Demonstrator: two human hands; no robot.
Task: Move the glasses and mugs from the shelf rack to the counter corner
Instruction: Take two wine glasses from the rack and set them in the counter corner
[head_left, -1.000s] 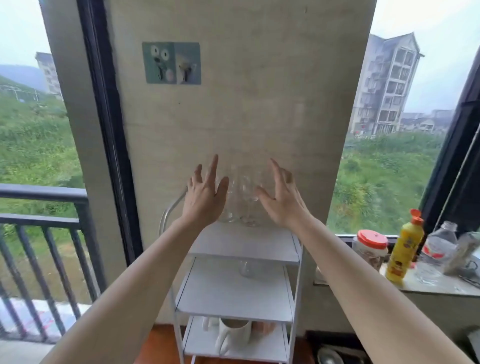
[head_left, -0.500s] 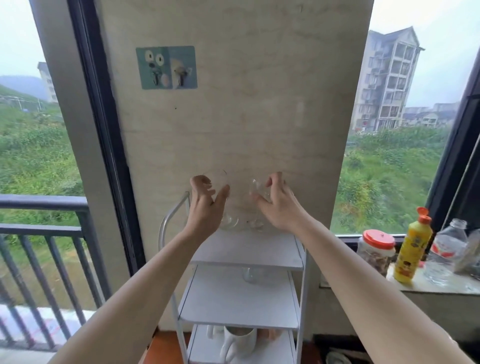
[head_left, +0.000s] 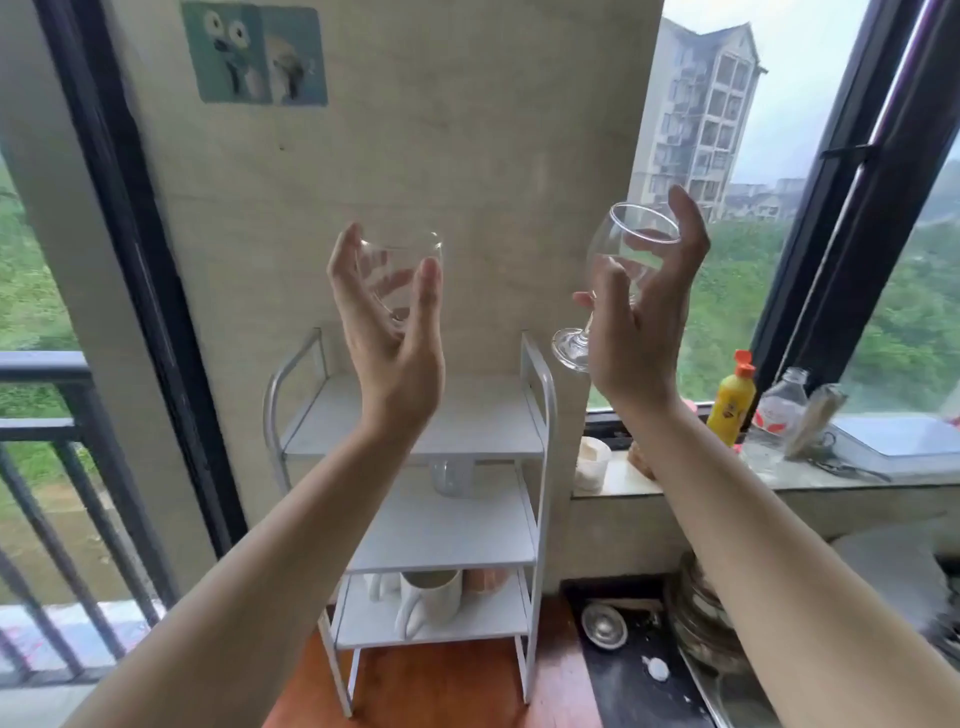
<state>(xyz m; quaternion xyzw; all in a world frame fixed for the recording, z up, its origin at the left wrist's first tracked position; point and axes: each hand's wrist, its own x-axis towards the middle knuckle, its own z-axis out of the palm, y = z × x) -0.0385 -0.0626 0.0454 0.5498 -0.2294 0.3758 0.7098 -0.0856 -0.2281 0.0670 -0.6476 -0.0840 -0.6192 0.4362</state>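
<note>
While both hands were up above the shelf rack, each was found holding one clear glass.

Left hand: fingers and thumb were curled round the bowl of the left glass. It was roughly upright at twelve o'clock from the top shelf, and the palm hid its base.

Right hand: fingers were wrapped round the bowl of a stemmed wine glass. It was tilted, with its foot toward seven o'clock, at about one o'clock from the rack. Neither glass touched the rack or the other glass.

The top shelf showed nothing on it. A clear tumbler stood at the back of the middle shelf. On the bottom shelf was a white mug, with a copper-coloured cup just beside it at three o'clock.

Judgement: the first pair was off the rack and the carry was in hand, so most of the task remained.

The counter ledge lay at three o'clock from the rack, with a yellow bottle standing on it. The next move called for three things:
- swinging both glasses rightward
- keeping the wine glass foot clear of the rack's rail
- righting that glass before setting it down on bare ledge, apart from the bottle

Which corner was meant could not be settled.
</note>
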